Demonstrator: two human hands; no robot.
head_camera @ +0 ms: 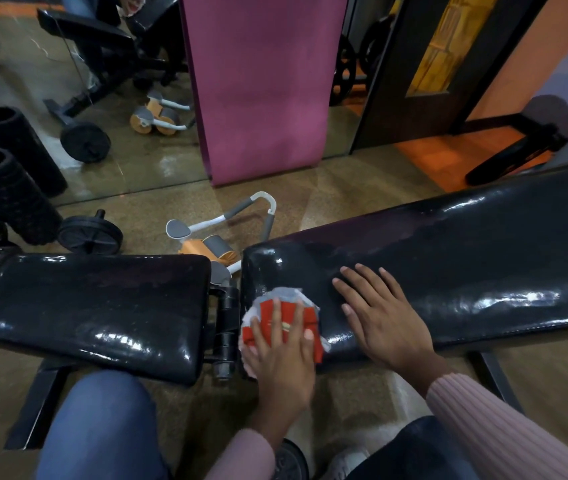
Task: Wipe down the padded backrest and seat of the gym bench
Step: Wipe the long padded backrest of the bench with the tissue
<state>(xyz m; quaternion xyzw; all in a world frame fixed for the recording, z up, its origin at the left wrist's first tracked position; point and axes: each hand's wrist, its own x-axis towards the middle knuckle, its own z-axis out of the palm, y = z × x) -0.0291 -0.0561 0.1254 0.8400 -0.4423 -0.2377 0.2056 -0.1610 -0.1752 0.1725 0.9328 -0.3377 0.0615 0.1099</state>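
Note:
The black padded bench lies across the view: its seat pad [88, 306] on the left, its long glossy backrest [448, 258] rising to the right. My left hand [284, 362] presses a red and white cloth [275, 313] flat on the backrest's lower near corner, beside the hinge gap. My right hand [379, 313] rests palm down on the backrest just right of the cloth, fingers spread, holding nothing.
An orange and grey ab roller [216, 237] lies on the floor behind the hinge. Black foam rollers [8, 195] and a wheel [90, 235] sit at the left by a mirror. A purple mat [261, 84] leans upright. My knees are below the bench.

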